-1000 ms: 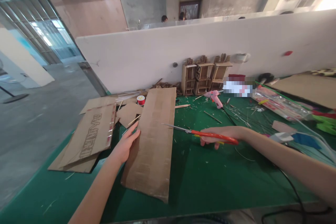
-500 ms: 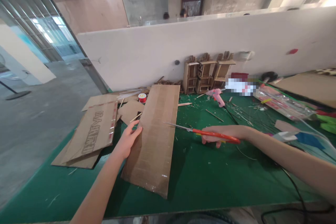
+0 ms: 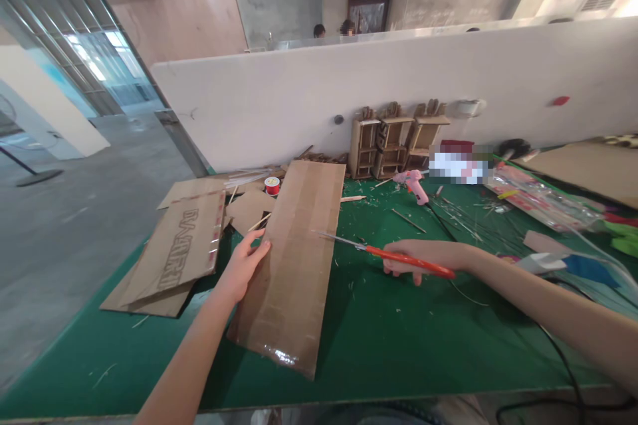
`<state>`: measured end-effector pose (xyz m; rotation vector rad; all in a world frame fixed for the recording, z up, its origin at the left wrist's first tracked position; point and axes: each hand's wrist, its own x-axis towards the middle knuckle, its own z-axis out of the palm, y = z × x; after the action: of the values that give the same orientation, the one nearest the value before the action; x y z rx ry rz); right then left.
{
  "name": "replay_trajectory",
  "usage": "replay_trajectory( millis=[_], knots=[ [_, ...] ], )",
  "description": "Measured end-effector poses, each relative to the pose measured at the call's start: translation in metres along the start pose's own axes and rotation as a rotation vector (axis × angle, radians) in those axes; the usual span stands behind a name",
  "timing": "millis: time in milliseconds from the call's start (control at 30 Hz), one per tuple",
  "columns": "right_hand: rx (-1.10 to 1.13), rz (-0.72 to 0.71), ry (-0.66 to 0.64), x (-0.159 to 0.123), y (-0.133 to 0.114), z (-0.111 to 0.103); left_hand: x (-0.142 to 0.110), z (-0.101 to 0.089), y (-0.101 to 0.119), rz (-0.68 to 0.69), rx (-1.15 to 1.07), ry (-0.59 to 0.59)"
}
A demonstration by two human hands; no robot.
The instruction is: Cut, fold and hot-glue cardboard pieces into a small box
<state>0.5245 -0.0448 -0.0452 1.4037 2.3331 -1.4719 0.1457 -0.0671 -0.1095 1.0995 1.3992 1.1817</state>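
A long brown cardboard piece (image 3: pixel 299 265), partly covered with shiny clear tape, slants across the middle of the view. My left hand (image 3: pixel 246 262) grips its left edge, thumb on top and the other fingers partly hidden behind it. In my right hand (image 3: pixel 409 259) is a pair of scissors (image 3: pixel 389 254) with red-orange handles. Their thin blades point left and overlap the right part of the cardboard; I cannot tell whether they touch it. Part of my right fingers is hidden by the handles.
Folded printed cardboard (image 3: pixel 184 246) lies on the green table (image 3: pixel 399 345) at left. Behind are a red-rimmed spool (image 3: pixel 272 186), a pink glue gun (image 3: pixel 413 184) with its cable, and small cardboard structures (image 3: pixel 393 139) against the white partition (image 3: pixel 269 99). Plastic packaging (image 3: pixel 543 202) lies right.
The scissors' blades look closer together than before. The cardboard's near end has tilted slightly, its tape catching more light. Both hands hold nearly the same places.
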Motion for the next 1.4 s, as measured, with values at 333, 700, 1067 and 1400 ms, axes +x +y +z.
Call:
replay_trajectory(
  millis=[333, 700, 1067, 1400],
  knots=[
    [0.097, 0.017, -0.030, 0.002, 0.003, 0.003, 0.000, -0.001, -0.001, 0.013, -0.018, 0.029],
    [0.130, -0.018, -0.058, -0.004, 0.004, 0.009, -0.003, -0.003, 0.004, 0.029, 0.030, 0.011],
    [-0.205, 0.085, 0.265, -0.019, 0.020, 0.014, -0.023, -0.023, 0.012, -0.117, 0.142, 0.022],
    [-0.208, 0.235, 0.608, -0.032, 0.037, 0.030, -0.018, -0.009, 0.010, 0.210, 0.906, -0.210]
  ],
)
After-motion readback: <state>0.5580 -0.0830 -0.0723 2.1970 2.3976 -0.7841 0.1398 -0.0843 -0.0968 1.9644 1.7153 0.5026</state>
